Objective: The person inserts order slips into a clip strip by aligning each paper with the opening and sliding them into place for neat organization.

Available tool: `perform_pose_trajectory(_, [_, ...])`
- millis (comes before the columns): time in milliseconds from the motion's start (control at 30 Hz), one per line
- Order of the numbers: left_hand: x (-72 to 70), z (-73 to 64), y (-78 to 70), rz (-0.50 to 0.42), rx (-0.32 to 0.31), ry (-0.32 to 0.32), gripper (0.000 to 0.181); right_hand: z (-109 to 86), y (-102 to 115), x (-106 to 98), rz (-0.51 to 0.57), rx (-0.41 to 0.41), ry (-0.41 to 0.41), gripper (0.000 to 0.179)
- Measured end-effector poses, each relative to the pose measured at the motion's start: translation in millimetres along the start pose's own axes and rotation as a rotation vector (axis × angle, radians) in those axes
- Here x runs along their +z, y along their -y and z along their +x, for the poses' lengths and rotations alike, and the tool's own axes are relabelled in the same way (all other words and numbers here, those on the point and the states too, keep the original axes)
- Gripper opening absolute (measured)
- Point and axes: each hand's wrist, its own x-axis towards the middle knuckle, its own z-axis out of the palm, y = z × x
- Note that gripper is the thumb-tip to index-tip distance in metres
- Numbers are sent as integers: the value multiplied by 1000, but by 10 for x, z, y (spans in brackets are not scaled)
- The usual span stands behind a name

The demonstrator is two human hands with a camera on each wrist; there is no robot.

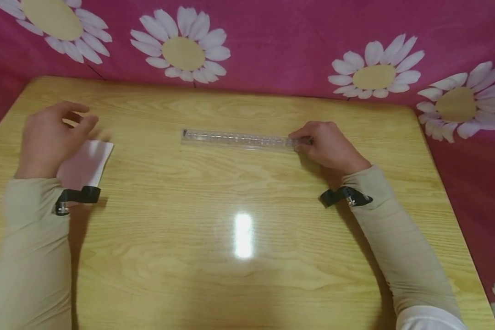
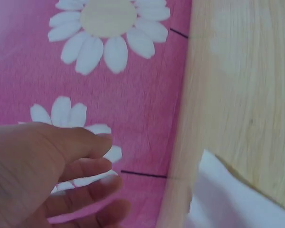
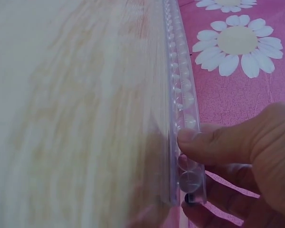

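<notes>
Right hand [image 1: 326,144] pinching one end of a clear plastic strip [image 1: 239,140], strip toward the wooden surface's [image 1: 177,206] far side, contact beneath hard to judge, left hand [image 1: 49,140] loosely curved near pale paper [image 1: 84,167].

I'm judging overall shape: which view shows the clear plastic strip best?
The head view: the clear plastic strip shows nearly whole, one end partly covered by the right hand. The right wrist view shows that end close up but cuts off the far one; the left wrist view shows none of it.
</notes>
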Motion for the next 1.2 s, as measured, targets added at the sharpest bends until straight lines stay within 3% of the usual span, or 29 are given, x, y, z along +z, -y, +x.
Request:
perform_pose_trajectory(133, [-21,-1,57,13,-85,56,60,-14,-13,2,-7,-1,0,28])
perform_pose_trajectory(267, [-72,-19,140,74,-158,159,68,5,-9,8,-9,-3,1,28])
perform_pose_trajectory(433, [-118,-27,255,124,-147,259,66,19,-5,6,-21,15,7,28])
perform_pose_trajectory(833, [-180,-34,397,158,-205,433,72,1,21,-1,-25,33,19,29])
perform_pose_trajectory(1067, [-179,4,495,203,-163,486,87,2,-2,11,-25,28,6,29])
perform_pose_trajectory(1200, [-194,-28,514,199,-195,488,94,14,2,20,-30,23,3,29])
